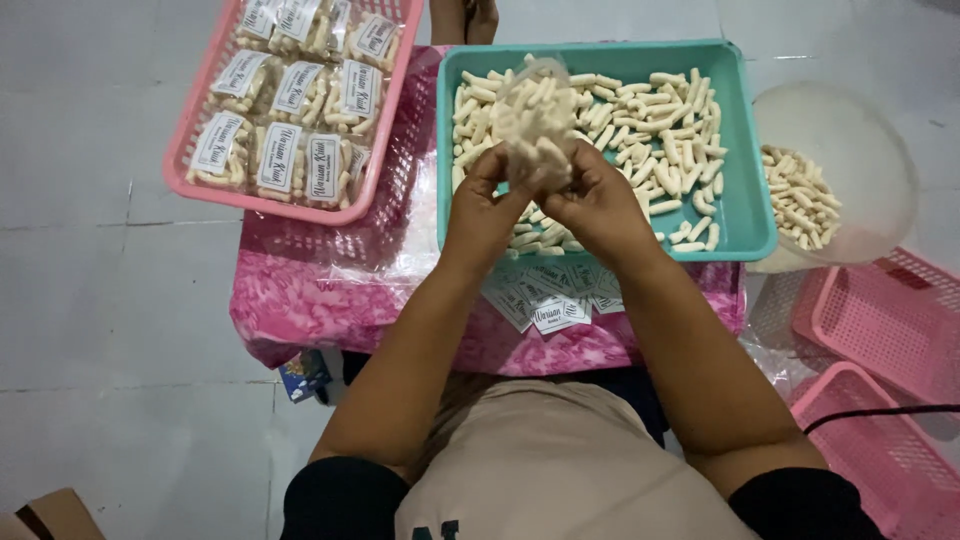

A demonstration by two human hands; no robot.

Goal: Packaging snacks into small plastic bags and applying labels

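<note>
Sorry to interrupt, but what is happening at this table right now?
A person is packing pale stick snacks. Both hands, left hand and right hand, grip the neck of a clear plastic bag filled with snacks, held above a teal tray of loose sticks. A pink basket at upper left holds finished, labelled packs. Loose paper labels lie in front of the tray, and a translucent bowl with more sticks sits at right.

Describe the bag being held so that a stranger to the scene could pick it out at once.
Find the teal tray of loose pale snack sticks. Above its near left part, both hands, left hand and right hand, pinch a clear bag of sticks. Unlike the packs in the pink basket, it carries no label.
</note>
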